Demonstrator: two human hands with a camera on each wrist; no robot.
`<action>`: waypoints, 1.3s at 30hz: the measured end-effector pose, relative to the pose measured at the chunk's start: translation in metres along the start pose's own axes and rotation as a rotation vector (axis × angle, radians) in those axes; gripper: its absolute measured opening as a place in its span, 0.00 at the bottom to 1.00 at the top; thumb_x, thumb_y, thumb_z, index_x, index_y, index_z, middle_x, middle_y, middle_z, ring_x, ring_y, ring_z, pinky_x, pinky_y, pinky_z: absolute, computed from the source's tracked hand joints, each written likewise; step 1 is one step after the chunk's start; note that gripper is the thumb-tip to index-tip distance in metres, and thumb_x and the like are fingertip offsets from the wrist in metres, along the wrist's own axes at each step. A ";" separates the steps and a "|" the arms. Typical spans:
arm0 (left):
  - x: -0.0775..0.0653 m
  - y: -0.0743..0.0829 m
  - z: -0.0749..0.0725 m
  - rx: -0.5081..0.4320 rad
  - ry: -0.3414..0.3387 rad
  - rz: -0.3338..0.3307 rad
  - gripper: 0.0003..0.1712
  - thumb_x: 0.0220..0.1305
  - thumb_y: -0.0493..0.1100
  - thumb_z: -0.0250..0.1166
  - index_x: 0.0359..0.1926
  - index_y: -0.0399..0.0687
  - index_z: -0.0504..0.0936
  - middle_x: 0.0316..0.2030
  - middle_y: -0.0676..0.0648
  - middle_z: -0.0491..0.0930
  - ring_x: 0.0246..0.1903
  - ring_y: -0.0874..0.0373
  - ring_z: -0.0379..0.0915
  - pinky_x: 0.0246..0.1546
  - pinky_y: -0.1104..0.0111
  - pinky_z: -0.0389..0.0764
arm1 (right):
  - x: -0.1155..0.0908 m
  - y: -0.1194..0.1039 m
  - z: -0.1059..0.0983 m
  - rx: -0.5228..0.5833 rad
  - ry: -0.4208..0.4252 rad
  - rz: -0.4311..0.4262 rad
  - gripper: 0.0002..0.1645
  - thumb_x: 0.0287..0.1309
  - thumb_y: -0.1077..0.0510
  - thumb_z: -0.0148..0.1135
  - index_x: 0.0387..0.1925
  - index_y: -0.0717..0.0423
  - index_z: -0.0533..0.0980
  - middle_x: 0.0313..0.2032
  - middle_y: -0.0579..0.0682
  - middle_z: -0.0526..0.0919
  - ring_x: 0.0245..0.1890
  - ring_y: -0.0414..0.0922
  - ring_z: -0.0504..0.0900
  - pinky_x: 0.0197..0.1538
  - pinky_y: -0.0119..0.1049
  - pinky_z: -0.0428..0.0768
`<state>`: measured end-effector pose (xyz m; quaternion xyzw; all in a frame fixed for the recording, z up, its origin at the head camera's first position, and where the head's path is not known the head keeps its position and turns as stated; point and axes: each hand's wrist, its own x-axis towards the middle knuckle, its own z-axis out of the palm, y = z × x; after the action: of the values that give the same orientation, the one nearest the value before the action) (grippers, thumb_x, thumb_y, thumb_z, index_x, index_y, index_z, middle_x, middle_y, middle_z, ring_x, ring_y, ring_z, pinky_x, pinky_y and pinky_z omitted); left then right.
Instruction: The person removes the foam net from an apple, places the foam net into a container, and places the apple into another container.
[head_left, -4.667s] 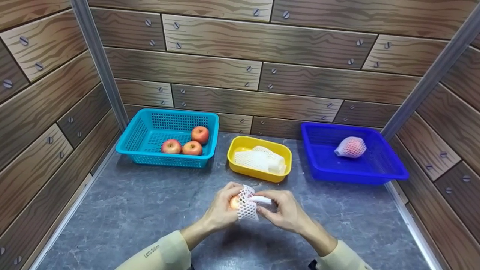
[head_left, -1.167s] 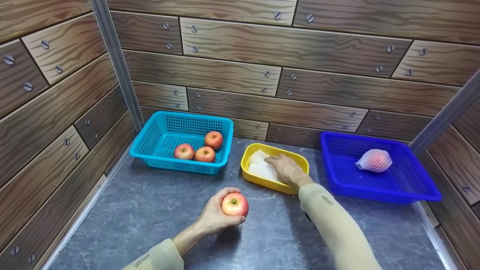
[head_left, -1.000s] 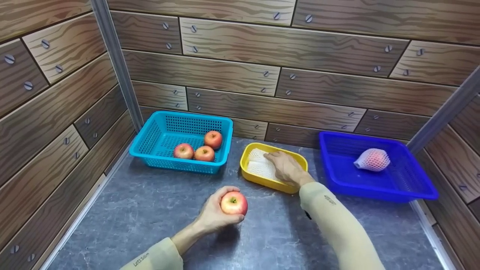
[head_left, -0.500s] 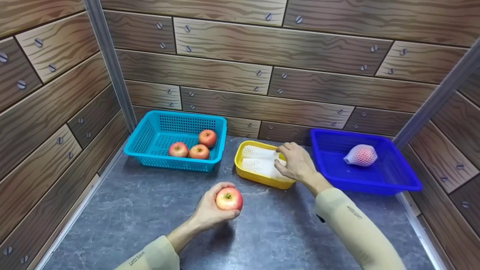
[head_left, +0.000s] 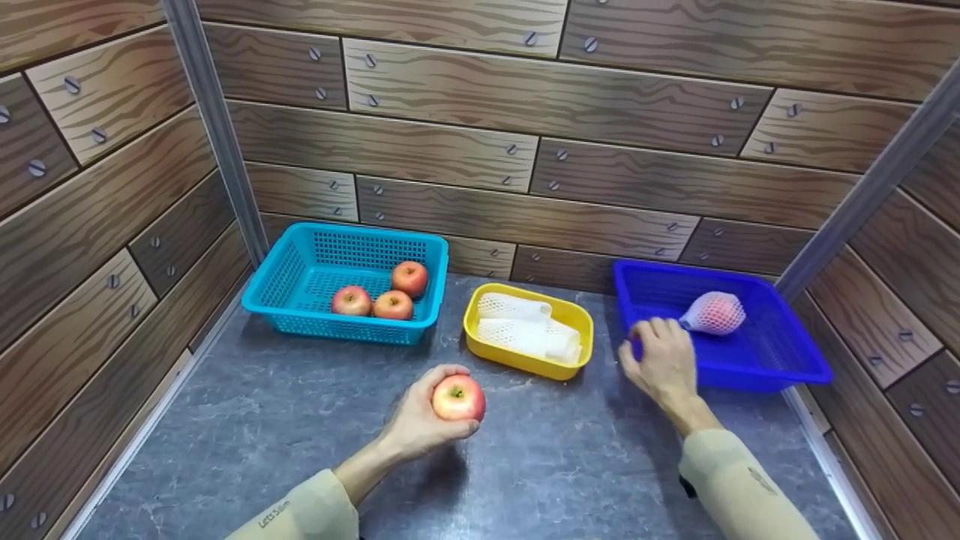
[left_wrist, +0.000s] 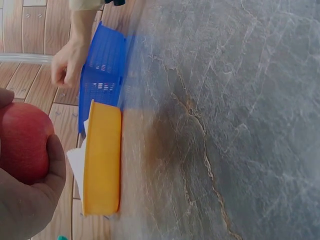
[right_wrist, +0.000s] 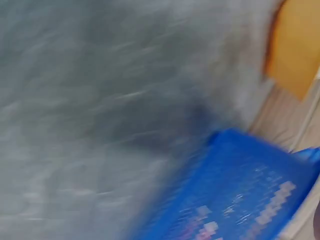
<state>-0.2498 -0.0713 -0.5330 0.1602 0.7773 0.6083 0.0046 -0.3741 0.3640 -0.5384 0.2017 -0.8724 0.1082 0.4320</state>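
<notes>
In the head view my left hand point(head_left: 426, 414) grips a bare red-and-yellow apple point(head_left: 459, 398) above the table, stem up, fingers and thumb round its sides. The left wrist view shows the same apple point(left_wrist: 25, 142) close up. My right hand point(head_left: 664, 361) is over the near left rim of the dark blue basket point(head_left: 750, 364), fingers loosely bent with nothing in them. A net-wrapped apple point(head_left: 716, 313) lies in that basket, close beyond the right fingertips. Between the hands, a yellow tray point(head_left: 523, 361) holds white foam fruit nets point(head_left: 514, 334).
A turquoise basket point(head_left: 345, 330) with three bare apples point(head_left: 393, 304) stands at the back left. Wood-patterned walls point(head_left: 442, 142) enclose the grey table point(head_left: 247, 420) at the back and sides. The right wrist view is motion-blurred, with the blue basket point(right_wrist: 235, 185) low in it.
Earlier, both hands had a foam net partly over the apple; it is now bare in the left hand. My right hand has left the yellow tray and moved right to the blue basket.
</notes>
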 end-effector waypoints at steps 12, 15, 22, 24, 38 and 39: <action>0.005 0.000 -0.002 -0.013 -0.002 -0.011 0.40 0.53 0.45 0.86 0.67 0.56 0.82 0.58 0.47 0.87 0.54 0.54 0.82 0.57 0.65 0.82 | -0.045 0.037 0.009 -0.018 0.026 0.071 0.22 0.66 0.45 0.61 0.35 0.62 0.75 0.33 0.63 0.74 0.36 0.67 0.71 0.44 0.61 0.69; 0.006 -0.001 -0.004 -0.008 0.008 -0.011 0.39 0.53 0.45 0.86 0.66 0.56 0.82 0.58 0.46 0.86 0.55 0.54 0.81 0.58 0.65 0.82 | -0.048 0.038 0.011 -0.041 0.030 0.069 0.22 0.67 0.45 0.58 0.36 0.62 0.74 0.33 0.63 0.73 0.36 0.67 0.70 0.43 0.61 0.68; 0.020 -0.002 -0.017 -0.005 0.090 0.017 0.38 0.52 0.39 0.84 0.65 0.51 0.83 0.56 0.43 0.88 0.53 0.54 0.81 0.56 0.66 0.82 | -0.047 0.038 0.014 -0.079 0.012 0.066 0.21 0.67 0.45 0.56 0.36 0.62 0.73 0.33 0.63 0.73 0.36 0.67 0.70 0.43 0.60 0.67; 0.028 -0.001 -0.025 -0.021 0.125 0.024 0.37 0.52 0.36 0.83 0.65 0.49 0.84 0.55 0.41 0.89 0.51 0.54 0.82 0.54 0.67 0.82 | -0.045 0.038 0.016 -0.084 0.007 0.064 0.21 0.67 0.45 0.56 0.36 0.62 0.73 0.33 0.63 0.73 0.36 0.67 0.70 0.43 0.60 0.67; 0.124 0.012 -0.124 0.032 0.384 -0.205 0.39 0.63 0.46 0.76 0.73 0.41 0.75 0.64 0.35 0.80 0.57 0.45 0.78 0.52 0.64 0.83 | -0.045 0.041 0.018 -0.130 0.018 0.031 0.21 0.67 0.45 0.54 0.34 0.61 0.72 0.32 0.63 0.73 0.36 0.67 0.71 0.42 0.60 0.68; 0.130 0.012 -0.131 0.024 0.388 -0.228 0.40 0.64 0.47 0.75 0.74 0.40 0.74 0.65 0.35 0.80 0.59 0.45 0.78 0.55 0.63 0.83 | -0.045 0.041 0.018 -0.129 0.021 0.032 0.21 0.67 0.45 0.54 0.34 0.61 0.72 0.32 0.63 0.73 0.36 0.67 0.71 0.42 0.60 0.68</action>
<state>-0.3963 -0.1590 -0.4634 -0.0487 0.7839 0.6141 -0.0779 -0.3805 0.4057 -0.5862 0.1585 -0.8760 0.0609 0.4514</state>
